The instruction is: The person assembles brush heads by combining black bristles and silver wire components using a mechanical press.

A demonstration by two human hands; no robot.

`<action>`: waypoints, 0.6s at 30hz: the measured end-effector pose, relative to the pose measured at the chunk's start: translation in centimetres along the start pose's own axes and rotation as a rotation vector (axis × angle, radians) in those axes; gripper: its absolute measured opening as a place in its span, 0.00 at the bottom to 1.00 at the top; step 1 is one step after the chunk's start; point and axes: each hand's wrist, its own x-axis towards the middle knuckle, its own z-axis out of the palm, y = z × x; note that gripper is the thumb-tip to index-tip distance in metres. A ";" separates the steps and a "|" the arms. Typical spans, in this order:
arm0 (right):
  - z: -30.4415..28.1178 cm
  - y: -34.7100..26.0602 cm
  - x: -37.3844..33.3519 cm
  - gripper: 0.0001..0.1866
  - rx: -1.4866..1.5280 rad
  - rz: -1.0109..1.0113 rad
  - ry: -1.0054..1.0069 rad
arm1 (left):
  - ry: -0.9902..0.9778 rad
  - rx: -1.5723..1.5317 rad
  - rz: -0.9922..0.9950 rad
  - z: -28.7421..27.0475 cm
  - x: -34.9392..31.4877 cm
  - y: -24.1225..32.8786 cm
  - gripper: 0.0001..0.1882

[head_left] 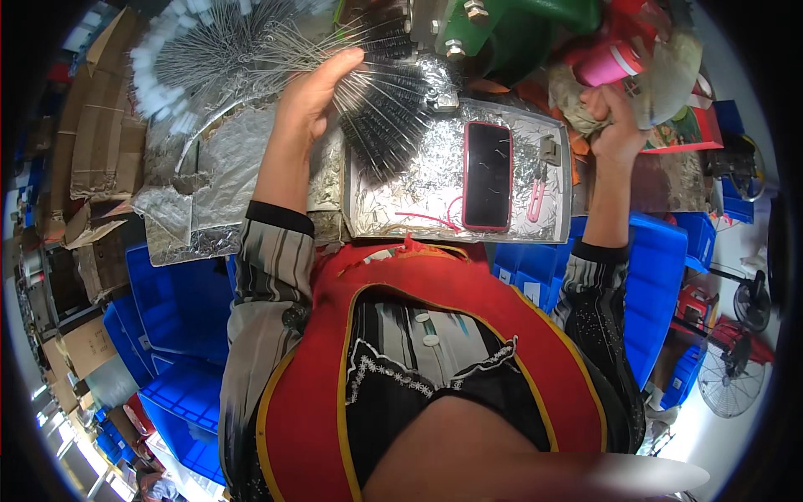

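My left hand (308,102) is closed around a fanned bundle of thin wire brushes (381,113) with black bristles, its thumb lying across the wires. The bristled ends spread over the left side of a shallow metal tray (393,219) strewn with shiny clippings. Beyond that hand lies a large heap of similar wires (222,63), with white tips along its outer left edge. My right hand (617,127) is curled closed at the far right, against a pale crumpled cloth or bag (577,96). Whatever its fingers grip is hidden. Just above it is a pink cylinder (609,65).
A green machine (535,29) with bolts stands at the far middle. In the tray rest a phone (487,176) in a pink case and a small pink U-shaped tool (536,201). Blue bins (180,305) flank me below the bench; cardboard boxes (100,125) stand left, a fan (729,376) right.
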 end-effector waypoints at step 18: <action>1.2 -2.8 0.4 0.10 -0.063 0.087 0.052 | 0.078 -0.423 0.153 0.3 0.9 -2.3 0.10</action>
